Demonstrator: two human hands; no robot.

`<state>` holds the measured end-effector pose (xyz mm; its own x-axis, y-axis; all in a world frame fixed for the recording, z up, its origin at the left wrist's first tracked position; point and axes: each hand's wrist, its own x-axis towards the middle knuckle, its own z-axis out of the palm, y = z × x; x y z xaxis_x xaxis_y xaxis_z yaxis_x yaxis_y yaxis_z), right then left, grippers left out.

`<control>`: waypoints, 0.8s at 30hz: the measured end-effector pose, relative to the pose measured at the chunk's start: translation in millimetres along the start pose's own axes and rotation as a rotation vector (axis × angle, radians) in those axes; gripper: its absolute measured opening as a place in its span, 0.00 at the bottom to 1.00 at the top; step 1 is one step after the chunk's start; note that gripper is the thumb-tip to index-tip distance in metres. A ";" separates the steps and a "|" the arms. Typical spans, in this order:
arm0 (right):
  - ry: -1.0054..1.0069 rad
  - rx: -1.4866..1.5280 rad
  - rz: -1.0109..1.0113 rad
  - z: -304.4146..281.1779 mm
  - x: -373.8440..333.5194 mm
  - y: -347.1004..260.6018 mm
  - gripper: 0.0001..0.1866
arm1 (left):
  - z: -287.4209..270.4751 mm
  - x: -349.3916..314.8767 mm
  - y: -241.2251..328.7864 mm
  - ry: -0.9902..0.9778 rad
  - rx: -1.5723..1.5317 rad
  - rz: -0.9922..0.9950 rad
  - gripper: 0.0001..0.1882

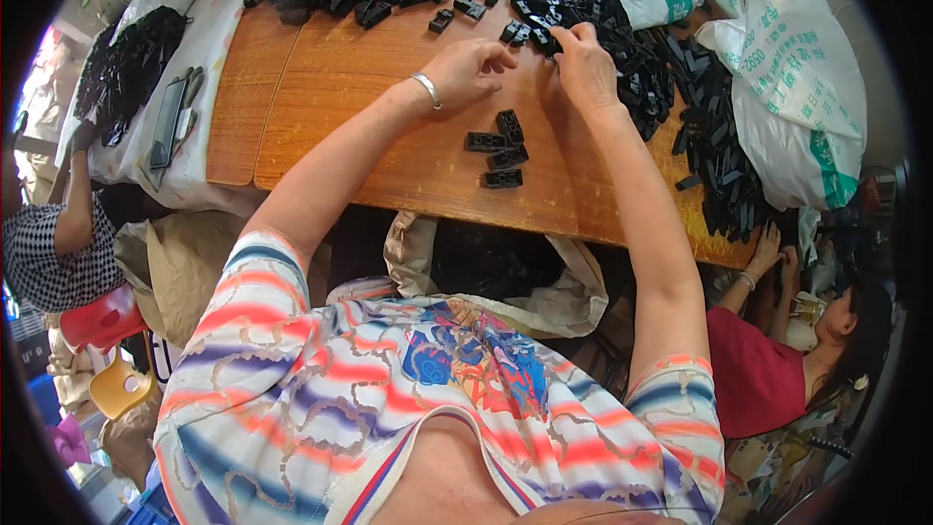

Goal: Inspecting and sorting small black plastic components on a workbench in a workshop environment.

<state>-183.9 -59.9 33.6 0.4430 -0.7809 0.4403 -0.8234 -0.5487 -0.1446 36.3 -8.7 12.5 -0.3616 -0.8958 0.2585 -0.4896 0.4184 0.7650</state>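
My left hand (466, 76), with a silver bangle at the wrist, hovers over the wooden table with its fingers curled in. Whether anything small is inside them is hidden. Farther right, my right hand (587, 70) reaches to the near edge of a heap of small black plastic parts (554, 10). Its thumb and forefinger come together at a black part there; the fingertips partly cover it. Between my forearms lie several black plastic blocks (505, 157) with square openings, in a small cluster. A few loose black parts (470, 9) sit beyond my left hand.
Long black pieces (714, 126) cover the table's right side, beside white plastic sacks (792, 78). A phone (169, 122) rests on white sheeting at left. An open sack (554, 301) hangs at the table's front edge. Co-workers in a red top (758, 369) and checked clothing (63, 253) sit either side.
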 end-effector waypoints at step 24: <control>-0.089 -0.101 0.096 43.5 25.4 -12.1 0.06 | 25.6 -3.4 -1.7 0.151 0.293 0.138 0.13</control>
<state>-147.2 -86.1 8.0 0.3863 -0.8542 0.3480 -0.8931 -0.4406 -0.0903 18.1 -2.5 -4.7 -0.3290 -0.8310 0.4486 -0.6592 0.5422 0.5211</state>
